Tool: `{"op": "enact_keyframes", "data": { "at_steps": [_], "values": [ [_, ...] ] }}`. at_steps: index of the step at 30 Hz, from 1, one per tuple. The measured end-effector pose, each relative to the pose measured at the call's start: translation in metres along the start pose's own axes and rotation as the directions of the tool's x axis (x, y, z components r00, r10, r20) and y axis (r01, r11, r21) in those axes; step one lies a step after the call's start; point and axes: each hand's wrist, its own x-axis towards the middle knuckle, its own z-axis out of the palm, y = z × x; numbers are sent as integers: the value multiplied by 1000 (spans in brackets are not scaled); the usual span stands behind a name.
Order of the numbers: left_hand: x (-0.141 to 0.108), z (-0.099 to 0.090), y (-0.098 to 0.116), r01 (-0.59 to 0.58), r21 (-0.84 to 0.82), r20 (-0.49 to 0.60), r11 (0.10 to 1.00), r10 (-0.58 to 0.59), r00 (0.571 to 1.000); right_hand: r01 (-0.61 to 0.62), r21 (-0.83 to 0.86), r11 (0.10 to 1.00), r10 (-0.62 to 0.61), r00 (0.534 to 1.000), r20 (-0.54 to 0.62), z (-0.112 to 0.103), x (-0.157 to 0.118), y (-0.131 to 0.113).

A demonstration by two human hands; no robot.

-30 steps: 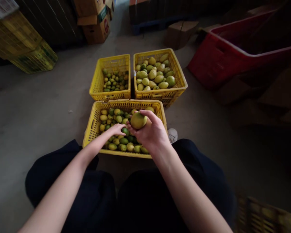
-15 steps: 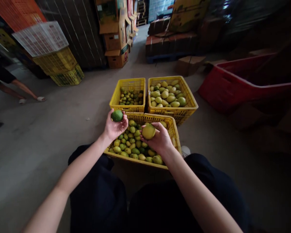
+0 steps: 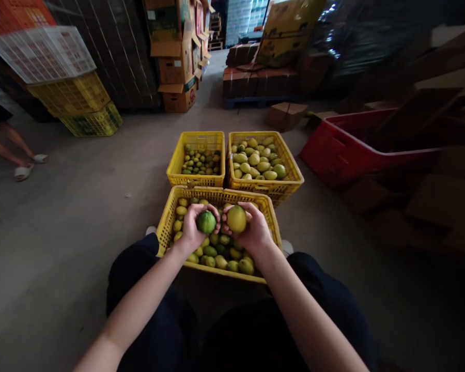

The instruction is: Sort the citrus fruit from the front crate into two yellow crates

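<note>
My left hand [image 3: 190,228] is wrapped round a green lemon [image 3: 206,222]. Close beside it, my right hand [image 3: 258,230] holds a larger yellow lemon [image 3: 236,219], its fingers curled behind the fruit. Both hands are above the near yellow crate [image 3: 277,231], where many green and yellow lemons [image 3: 221,262] lie loose. Behind it stand two more yellow crates: the left crate [image 3: 196,180] has small greenish fruit [image 3: 201,161], the right crate [image 3: 290,173] larger yellow-green fruit [image 3: 262,166].
A red bin [image 3: 333,150] stands to the right, with cardboard [image 3: 437,199] around it. Stacked crates [image 3: 77,95] and cartons [image 3: 178,95] stand at the back left. At the far left, a person's legs [image 3: 13,139] show in light slippers.
My left hand has brought the green lemon down and right, beside the yellow one. My right hand still holds its lemon. The view has shifted slightly, and the person at left has stepped.
</note>
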Motion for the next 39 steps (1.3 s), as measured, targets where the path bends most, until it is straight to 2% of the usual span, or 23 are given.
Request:
{"op": "enact_keyframes", "data": {
  "at_steps": [9,17,23,31,39],
  "values": [
    [-5,-6,6,-36,84,-43,996,40,998,-14,-22,1000,13,999,-38,14,4,2],
    [2,-8,8,-7,18,-151,1000,9,989,-37,15,999,38,996,-77,10,5,5],
    [7,-11,7,3,-72,-281,997,-23,959,-15,27,1000,18,996,-89,6,5,5],
    [11,-16,5,-5,-73,-295,997,-17,955,-50,10,999,51,985,-163,13,7,8],
    [13,-16,5,42,-104,-347,994,-76,935,-62,-1,998,61,989,-138,4,18,18]
  ]
}}
